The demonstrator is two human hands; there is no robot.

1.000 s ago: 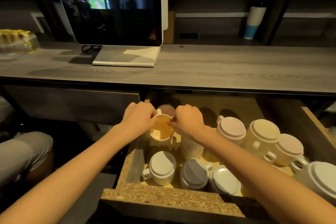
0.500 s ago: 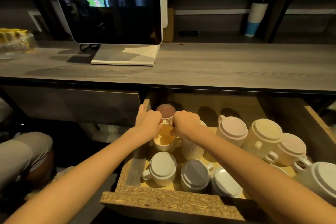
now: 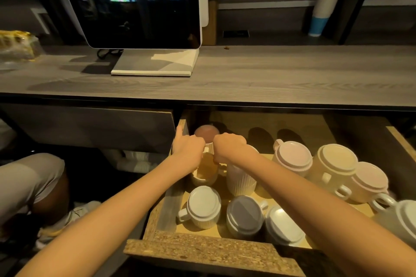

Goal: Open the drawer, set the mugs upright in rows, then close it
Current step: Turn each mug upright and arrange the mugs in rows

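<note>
Both hands, left hand [image 3: 188, 150] and right hand [image 3: 229, 147], are closing their grip around an upright cream mug [image 3: 205, 170] sitting in the open drawer [image 3: 209, 252], behind a white upside-down mug [image 3: 203, 207].

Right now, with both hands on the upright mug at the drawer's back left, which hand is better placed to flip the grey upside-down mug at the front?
Right, probably. The right hand has its forearm passing directly over the grey mug, while the left hand sits along the drawer side, nearer the white mug.
</note>
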